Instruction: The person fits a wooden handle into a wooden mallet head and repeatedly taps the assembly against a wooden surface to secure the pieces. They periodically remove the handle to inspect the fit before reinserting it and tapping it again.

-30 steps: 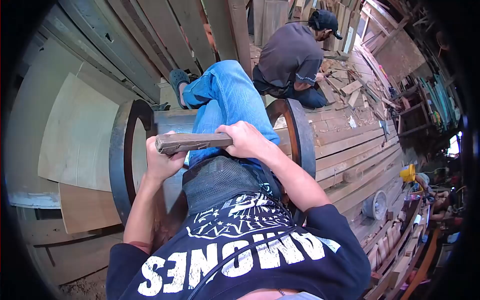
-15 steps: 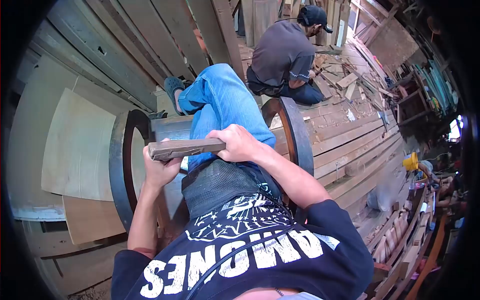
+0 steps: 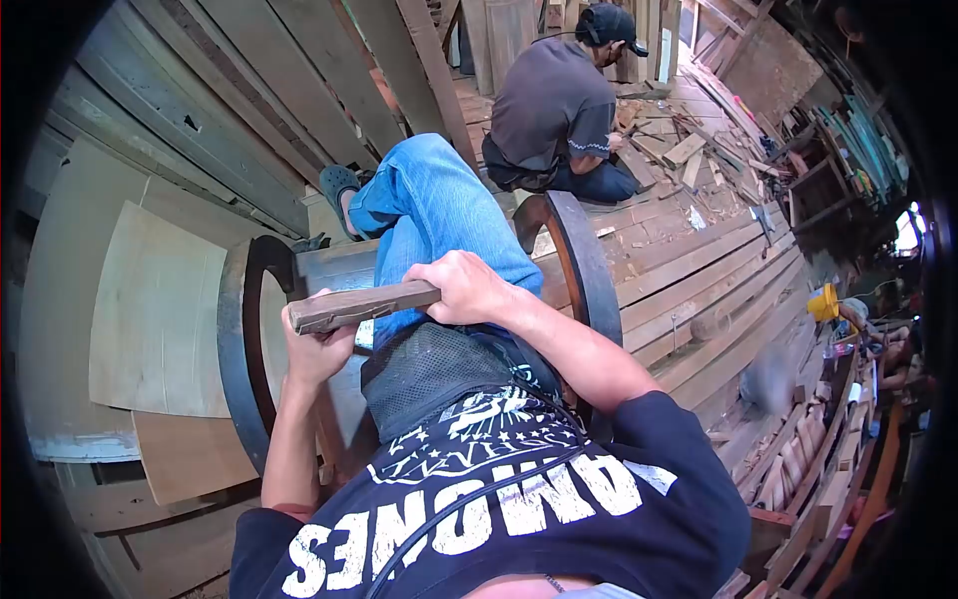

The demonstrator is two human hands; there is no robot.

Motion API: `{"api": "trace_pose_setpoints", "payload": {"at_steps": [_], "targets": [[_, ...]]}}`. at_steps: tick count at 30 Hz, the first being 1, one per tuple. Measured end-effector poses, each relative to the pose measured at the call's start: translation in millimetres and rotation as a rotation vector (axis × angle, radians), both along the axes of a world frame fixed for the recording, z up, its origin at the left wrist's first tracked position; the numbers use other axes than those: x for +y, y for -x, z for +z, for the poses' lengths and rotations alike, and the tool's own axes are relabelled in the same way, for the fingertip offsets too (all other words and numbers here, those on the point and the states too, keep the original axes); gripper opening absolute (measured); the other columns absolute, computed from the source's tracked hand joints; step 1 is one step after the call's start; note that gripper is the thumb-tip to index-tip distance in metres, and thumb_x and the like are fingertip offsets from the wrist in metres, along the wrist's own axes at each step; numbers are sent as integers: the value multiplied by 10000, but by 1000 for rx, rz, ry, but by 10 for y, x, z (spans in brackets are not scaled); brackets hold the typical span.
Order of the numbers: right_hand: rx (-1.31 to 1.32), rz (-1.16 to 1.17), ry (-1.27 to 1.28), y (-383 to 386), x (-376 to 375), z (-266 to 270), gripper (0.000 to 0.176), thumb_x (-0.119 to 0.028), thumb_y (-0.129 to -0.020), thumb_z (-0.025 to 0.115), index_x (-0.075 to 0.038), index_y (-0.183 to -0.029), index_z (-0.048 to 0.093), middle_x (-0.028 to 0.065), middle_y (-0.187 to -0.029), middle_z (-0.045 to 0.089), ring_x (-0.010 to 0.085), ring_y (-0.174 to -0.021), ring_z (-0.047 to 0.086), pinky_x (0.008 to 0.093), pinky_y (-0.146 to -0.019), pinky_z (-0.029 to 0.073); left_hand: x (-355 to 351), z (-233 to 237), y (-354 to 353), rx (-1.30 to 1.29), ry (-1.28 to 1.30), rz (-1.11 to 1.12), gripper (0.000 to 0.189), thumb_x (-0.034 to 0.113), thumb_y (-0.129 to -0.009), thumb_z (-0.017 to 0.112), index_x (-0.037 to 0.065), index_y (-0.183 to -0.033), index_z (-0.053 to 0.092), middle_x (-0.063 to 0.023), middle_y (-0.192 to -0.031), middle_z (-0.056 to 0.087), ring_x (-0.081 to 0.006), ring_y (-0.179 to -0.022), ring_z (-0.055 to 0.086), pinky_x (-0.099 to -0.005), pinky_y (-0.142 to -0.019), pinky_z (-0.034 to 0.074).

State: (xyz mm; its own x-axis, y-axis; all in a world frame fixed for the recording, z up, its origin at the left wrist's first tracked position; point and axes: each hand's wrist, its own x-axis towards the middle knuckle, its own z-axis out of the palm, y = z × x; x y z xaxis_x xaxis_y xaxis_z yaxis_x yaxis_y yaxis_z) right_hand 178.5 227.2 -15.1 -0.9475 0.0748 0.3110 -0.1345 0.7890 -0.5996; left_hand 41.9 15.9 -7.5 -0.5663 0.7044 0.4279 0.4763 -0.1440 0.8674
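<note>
I hold a short, brown piece of wood (image 3: 364,303) over my lap, roughly crosswise, with a chipped front edge. My left hand (image 3: 317,347) is closed around it from below at its left end. At the other end, my right hand (image 3: 461,288) grips it with the fingers curled over. Part of the fingers of both hands is hidden. Beneath the wood are my blue jeans (image 3: 439,195) and a black mesh cloth (image 3: 414,374) at my waist.
Curved dark wooden armrests flank me, left (image 3: 236,339) and right (image 3: 591,262). A person in a cap (image 3: 554,110) sits on the floor ahead among wood scraps (image 3: 684,150). Tall boards (image 3: 215,110) lean at the left. Planks (image 3: 689,275) lie at the right.
The wood and both hands have shifted slightly left in the view, and the wood's broad face shows a little more. Both hands keep their grip. The view has moved slightly.
</note>
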Motion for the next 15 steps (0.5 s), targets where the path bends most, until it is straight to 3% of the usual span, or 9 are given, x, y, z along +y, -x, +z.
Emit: {"api": "trace_pose_setpoints", "payload": {"at_steps": [15], "targets": [[17, -6, -29, 9, 8, -36, 415, -37, -610, 661, -86, -1022, 659, 159, -763, 687, 369, -735, 673, 456, -694, 541, 2, 5, -13, -15, 9, 16, 69, -55, -741, 692, -29, -782, 644, -5, -677, 622, -43, -609, 557, -224, -544, 456]]}}
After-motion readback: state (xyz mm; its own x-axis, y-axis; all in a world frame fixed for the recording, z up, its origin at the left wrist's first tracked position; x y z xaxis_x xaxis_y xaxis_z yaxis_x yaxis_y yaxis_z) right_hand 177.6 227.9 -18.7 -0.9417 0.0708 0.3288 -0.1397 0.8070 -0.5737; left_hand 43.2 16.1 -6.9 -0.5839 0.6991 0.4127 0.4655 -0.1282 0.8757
